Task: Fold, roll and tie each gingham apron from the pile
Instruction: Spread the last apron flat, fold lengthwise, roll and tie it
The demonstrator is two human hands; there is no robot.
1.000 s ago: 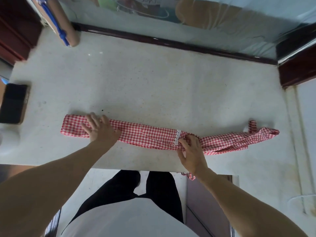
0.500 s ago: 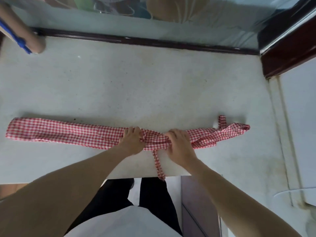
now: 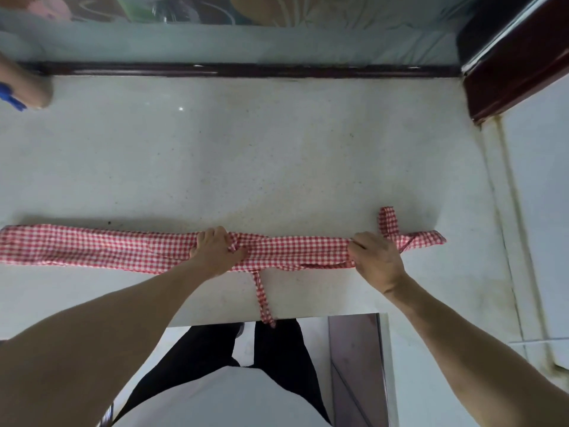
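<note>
A red-and-white gingham apron (image 3: 101,246) lies folded into a long narrow band across the near part of the pale stone counter (image 3: 246,155). My left hand (image 3: 215,252) grips the band near its middle, fingers curled into the cloth. My right hand (image 3: 377,260) pinches the band further right, close to its end. Beyond that hand a strap loop (image 3: 388,221) sticks up and the end tapers to a point. One tie strap (image 3: 263,300) hangs from the band over the counter's front edge.
A tan cylinder with a blue cord (image 3: 21,90) lies at the counter's far left corner. A dark wood rail (image 3: 246,70) runs along the back, with a dark wood frame (image 3: 517,63) at the right. White tiles lie to the right of the counter.
My left hand slid from the band's left end to its middle. My right hand then moved right along the band, away from the left hand. The camera turned to the right.
</note>
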